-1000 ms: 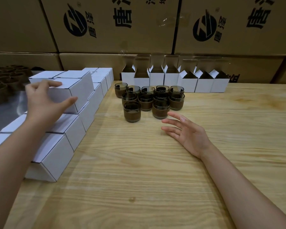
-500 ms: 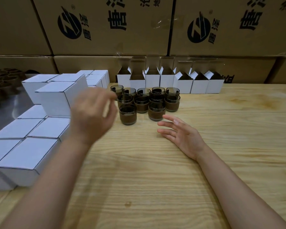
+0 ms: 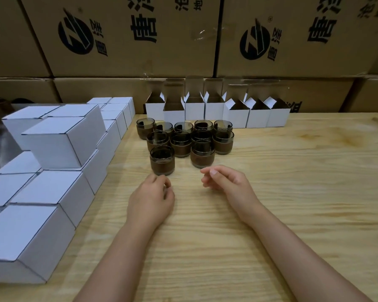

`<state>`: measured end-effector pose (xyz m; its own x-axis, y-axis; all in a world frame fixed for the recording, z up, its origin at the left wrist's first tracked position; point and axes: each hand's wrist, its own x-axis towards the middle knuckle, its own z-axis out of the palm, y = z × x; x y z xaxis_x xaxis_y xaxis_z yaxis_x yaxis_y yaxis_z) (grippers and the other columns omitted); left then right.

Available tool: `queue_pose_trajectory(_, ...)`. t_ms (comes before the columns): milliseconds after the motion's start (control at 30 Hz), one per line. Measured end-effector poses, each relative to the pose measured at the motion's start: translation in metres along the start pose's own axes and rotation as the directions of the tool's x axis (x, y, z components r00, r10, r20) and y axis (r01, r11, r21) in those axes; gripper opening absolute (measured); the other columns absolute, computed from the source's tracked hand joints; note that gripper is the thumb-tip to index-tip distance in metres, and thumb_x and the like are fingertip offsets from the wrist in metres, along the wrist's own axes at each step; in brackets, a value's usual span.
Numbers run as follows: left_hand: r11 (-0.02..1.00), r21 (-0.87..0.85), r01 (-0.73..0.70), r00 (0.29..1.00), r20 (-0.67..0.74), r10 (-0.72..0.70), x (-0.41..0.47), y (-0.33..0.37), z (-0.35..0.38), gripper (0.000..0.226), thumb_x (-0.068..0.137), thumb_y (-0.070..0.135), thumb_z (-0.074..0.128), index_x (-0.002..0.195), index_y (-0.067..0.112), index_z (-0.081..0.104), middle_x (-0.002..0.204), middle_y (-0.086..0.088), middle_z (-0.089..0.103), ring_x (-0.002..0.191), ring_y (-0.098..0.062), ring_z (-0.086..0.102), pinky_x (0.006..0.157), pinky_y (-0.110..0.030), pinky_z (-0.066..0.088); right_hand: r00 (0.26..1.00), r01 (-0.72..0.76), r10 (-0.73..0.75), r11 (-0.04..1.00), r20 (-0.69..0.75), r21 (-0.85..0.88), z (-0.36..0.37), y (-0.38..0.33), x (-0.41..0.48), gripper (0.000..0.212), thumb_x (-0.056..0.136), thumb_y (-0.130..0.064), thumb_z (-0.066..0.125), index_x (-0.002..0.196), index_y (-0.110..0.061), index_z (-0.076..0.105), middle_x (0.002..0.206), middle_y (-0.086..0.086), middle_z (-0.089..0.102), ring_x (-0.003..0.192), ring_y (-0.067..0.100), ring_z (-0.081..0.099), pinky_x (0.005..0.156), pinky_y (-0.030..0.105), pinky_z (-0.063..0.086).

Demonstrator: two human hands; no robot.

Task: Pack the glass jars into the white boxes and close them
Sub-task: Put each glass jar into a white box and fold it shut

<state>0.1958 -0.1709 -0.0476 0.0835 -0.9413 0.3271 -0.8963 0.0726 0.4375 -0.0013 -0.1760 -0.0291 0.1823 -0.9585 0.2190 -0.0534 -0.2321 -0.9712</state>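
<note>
Both hands lie on the wooden worktop (image 3: 292, 192), the left hand (image 3: 150, 200) and right hand (image 3: 229, 185) with fingers (image 3: 212, 172) loosely curled, holding nothing. Just beyond them stands a cluster of dark glass jars (image 3: 180, 147). Open white boxes (image 3: 236, 116) line the back, and closed white boxes (image 3: 52, 144) are stacked at the left.

Wooden table (image 3: 303, 203), clustered glass jars (image 3: 180, 147), open white boxes (image 3: 236, 117), closed boxes (image 3: 50, 188) stacked left

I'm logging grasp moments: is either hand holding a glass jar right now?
No: the left hand and the right hand are loosely curled and empty, in front of the glass jars on the table.
</note>
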Motion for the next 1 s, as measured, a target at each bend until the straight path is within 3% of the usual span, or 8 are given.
queue_pose_trajectory(100,1.0,-0.009,-0.005,1.0,-0.005,0.005,0.0,0.0,0.0,0.009,0.09,0.033,0.053,0.095,0.028,0.058,0.087,0.014,0.044,0.081,-0.009,0.05,0.061,-0.026,0.033,0.98,0.118,-0.154,0.958,-0.123,-0.262,0.005,-0.014,0.03,0.021,0.095,-0.022,0.054,0.085,-0.032,0.07,0.085,-0.013,0.064,0.084,-0.002,0.059,0.073,0.009,0.044)
queue_pose_trajectory(233,1.0,-0.019,-0.021,1.0,-0.018,0.02,0.0,0.0,0.0,0.01,0.091,0.034,0.052,0.095,0.027,0.057,0.091,0.014,0.048,0.085,-0.008,0.053,0.064,-0.026,0.038,0.935,0.162,-0.338,0.682,-0.11,-0.713,0.009,-0.031,0.108,0.026,0.098,-0.026,0.047,0.1,-0.014,0.069,0.091,-0.008,0.051,0.092,0.009,0.047,0.078,0.022,0.036)
queue_pose_trajectory(300,0.999,-0.019,-0.036,0.999,-0.022,0.036,-0.001,-0.001,0.0,0.009,0.091,0.035,0.051,0.095,0.028,0.056,0.093,0.015,0.049,0.087,-0.006,0.054,0.066,-0.027,0.042,0.964,0.163,-0.264,0.481,0.035,-0.861,0.012,-0.031,0.148,0.035,0.1,-0.031,0.041,0.108,-0.01,0.067,0.113,-0.001,0.053,0.108,0.014,0.044,0.09,0.029,0.035)
queue_pose_trajectory(367,0.999,-0.02,-0.042,0.999,-0.029,0.042,-0.001,-0.002,0.001,0.008,0.091,0.035,0.051,0.094,0.029,0.055,0.092,0.015,0.049,0.088,-0.005,0.055,0.066,-0.026,0.044,0.983,0.174,-0.118,0.378,0.139,-0.909,0.018,-0.027,0.18,0.043,0.101,-0.036,0.035,0.11,-0.009,0.067,0.14,0.0,0.043,0.126,0.019,0.037,0.102,0.039,0.032)
queue_pose_trajectory(467,0.999,0.0,-0.033,0.999,-0.026,0.033,-0.001,-0.002,0.002,0.008,0.091,0.038,0.05,0.094,0.032,0.053,0.09,0.014,0.047,0.088,-0.004,0.054,0.065,-0.025,0.04,0.983,0.169,0.003,0.393,0.185,-0.904,0.027,-0.021,0.215,0.05,0.103,-0.04,0.028,0.1,-0.009,0.067,0.154,-0.001,0.028,0.137,0.024,0.029,0.107,0.045,0.028)
queue_pose_trajectory(733,1.0,0.007,-0.02,1.0,0.002,0.02,-0.003,-0.001,0.0,0.012,0.09,0.044,0.043,0.094,0.035,0.048,0.089,0.014,0.044,0.086,-0.003,0.051,0.064,-0.024,0.034,0.985,-0.005,0.156,0.432,0.069,-0.902,0.034,-0.005,0.263,0.064,0.1,-0.053,0.018,0.138,-0.01,0.048,0.16,0.0,0.014,0.145,0.03,0.011,0.113,0.051,0.017)
queue_pose_trajectory(833,1.0,0.013,-0.011,1.0,0.011,0.01,-0.004,-0.001,0.0,0.014,0.09,0.045,0.042,0.096,0.034,0.048,0.092,0.013,0.044,0.087,-0.004,0.052,0.066,-0.024,0.039,0.977,-0.082,0.212,0.468,0.022,-0.88,0.033,0.003,0.271,0.066,0.099,-0.056,0.021,0.148,-0.013,0.029,0.157,0.006,0.017,0.142,0.031,0.019,0.113,0.05,0.023)
queue_pose_trajectory(1000,1.0,0.016,-0.005,1.0,0.01,0.005,-0.004,0.0,0.001,0.012,0.09,0.043,0.044,0.096,0.034,0.049,0.09,0.013,0.044,0.085,-0.005,0.051,0.064,-0.024,0.033,0.993,-0.041,0.121,0.455,0.016,-0.89,0.036,-0.004,0.263,0.06,0.099,-0.053,0.028,0.135,-0.009,0.045,0.145,0.009,0.029,0.131,0.032,0.033,0.106,0.048,0.031)
